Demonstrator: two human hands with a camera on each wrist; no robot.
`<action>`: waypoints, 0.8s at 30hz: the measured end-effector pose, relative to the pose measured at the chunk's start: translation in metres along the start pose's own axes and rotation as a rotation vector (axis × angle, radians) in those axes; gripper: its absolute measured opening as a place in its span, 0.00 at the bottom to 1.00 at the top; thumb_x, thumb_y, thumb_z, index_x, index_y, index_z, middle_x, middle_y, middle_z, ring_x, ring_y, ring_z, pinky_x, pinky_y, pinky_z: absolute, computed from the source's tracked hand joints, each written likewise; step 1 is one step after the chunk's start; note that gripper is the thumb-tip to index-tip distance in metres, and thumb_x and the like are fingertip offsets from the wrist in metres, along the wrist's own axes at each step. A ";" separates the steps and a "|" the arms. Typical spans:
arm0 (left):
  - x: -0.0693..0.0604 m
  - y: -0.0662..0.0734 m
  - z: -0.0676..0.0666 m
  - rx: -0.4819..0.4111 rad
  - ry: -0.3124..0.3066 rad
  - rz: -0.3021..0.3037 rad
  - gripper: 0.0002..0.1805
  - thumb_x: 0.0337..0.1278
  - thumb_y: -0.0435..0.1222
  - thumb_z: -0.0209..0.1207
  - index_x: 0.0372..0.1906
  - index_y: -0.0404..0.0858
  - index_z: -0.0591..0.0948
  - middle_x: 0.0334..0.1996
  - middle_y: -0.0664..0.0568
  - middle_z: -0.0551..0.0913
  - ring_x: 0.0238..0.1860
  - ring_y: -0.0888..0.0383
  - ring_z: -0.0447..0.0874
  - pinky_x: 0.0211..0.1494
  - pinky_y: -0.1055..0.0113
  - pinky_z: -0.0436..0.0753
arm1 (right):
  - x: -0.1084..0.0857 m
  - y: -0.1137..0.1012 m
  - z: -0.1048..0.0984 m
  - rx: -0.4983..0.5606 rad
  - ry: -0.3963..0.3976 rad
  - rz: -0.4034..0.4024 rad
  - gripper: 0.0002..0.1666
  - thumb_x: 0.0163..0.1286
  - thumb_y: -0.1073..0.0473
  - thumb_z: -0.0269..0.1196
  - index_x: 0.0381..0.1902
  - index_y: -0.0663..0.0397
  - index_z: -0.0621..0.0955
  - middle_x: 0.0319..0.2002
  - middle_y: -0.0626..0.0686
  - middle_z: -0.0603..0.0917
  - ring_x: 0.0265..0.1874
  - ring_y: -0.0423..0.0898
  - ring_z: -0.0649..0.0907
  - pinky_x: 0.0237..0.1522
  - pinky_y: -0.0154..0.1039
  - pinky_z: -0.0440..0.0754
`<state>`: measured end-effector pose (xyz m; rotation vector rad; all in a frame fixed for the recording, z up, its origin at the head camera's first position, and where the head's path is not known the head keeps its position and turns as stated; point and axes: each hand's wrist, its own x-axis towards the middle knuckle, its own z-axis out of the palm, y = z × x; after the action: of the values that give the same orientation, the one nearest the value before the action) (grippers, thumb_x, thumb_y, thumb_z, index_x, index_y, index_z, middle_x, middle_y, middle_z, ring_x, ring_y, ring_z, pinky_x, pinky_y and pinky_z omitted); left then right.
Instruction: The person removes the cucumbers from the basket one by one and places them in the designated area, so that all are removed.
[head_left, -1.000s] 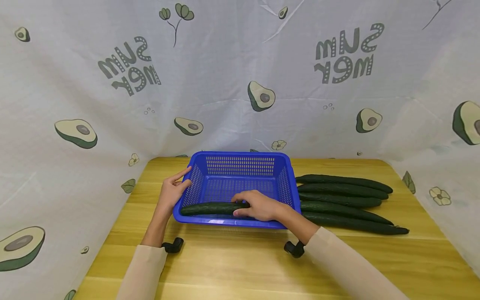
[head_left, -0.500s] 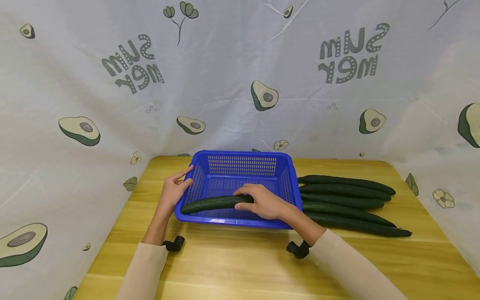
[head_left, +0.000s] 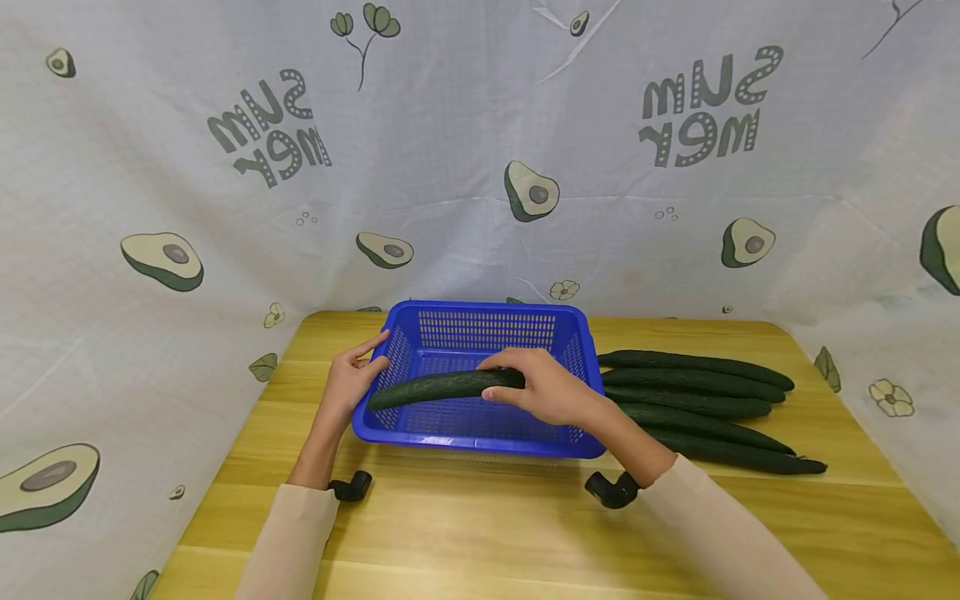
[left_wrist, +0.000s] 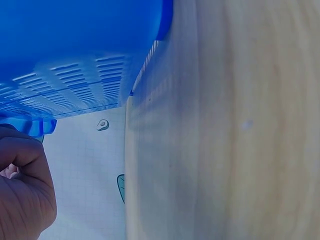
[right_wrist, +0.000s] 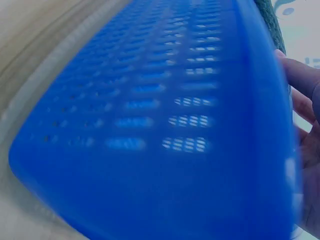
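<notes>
My right hand [head_left: 551,387] grips a long dark green cucumber [head_left: 438,387] near its right end, fingers over the far side and thumb on the near side. The cucumber lies crosswise over the blue plastic basket [head_left: 480,444], its left end by the basket's left wall. At that left side my left hand [head_left: 348,379] holds the rim, thumb toward the inside and index finger along the edge. The left wrist view shows the curled left hand [left_wrist: 25,190] beside the basket's outer wall [left_wrist: 75,35]. In the right wrist view, the basket wall [right_wrist: 150,195] hides most of the cucumber [right_wrist: 270,25].
Several more cucumbers [head_left: 697,379] lie side by side on the wooden table [head_left: 465,533], right of the basket. Their left ends reach close to its right wall. A white cloth [head_left: 442,167] printed with avocados hangs behind and beside the table.
The right hand has raised the cucumber from the basket's near side and moved it away from me, toward the basket's middle. My left hand has stayed at the left rim.
</notes>
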<state>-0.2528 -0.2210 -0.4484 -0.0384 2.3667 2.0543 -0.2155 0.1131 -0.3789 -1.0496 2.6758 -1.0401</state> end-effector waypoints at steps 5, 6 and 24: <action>-0.001 0.000 0.000 -0.006 0.001 0.027 0.30 0.65 0.31 0.61 0.71 0.51 0.78 0.09 0.62 0.67 0.10 0.66 0.66 0.16 0.72 0.74 | -0.007 0.001 -0.012 -0.024 0.071 -0.011 0.22 0.72 0.49 0.67 0.62 0.45 0.84 0.57 0.46 0.86 0.52 0.45 0.84 0.53 0.46 0.83; -0.001 -0.001 0.000 -0.008 0.000 0.026 0.30 0.65 0.31 0.61 0.71 0.51 0.78 0.09 0.62 0.68 0.10 0.66 0.69 0.17 0.71 0.76 | -0.009 0.001 -0.014 -0.028 0.082 -0.008 0.22 0.72 0.49 0.67 0.62 0.45 0.84 0.58 0.47 0.86 0.55 0.46 0.84 0.56 0.48 0.82; -0.003 0.001 -0.002 -0.010 -0.026 -0.003 0.30 0.67 0.34 0.60 0.73 0.53 0.76 0.16 0.53 0.82 0.18 0.58 0.85 0.24 0.65 0.86 | -0.059 0.034 -0.040 -0.078 0.188 0.081 0.24 0.72 0.50 0.67 0.64 0.46 0.83 0.61 0.51 0.85 0.66 0.57 0.79 0.65 0.63 0.76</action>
<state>-0.2496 -0.2224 -0.4473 -0.0148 2.3400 2.0530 -0.2018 0.1907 -0.3790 -0.8884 2.9017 -1.0778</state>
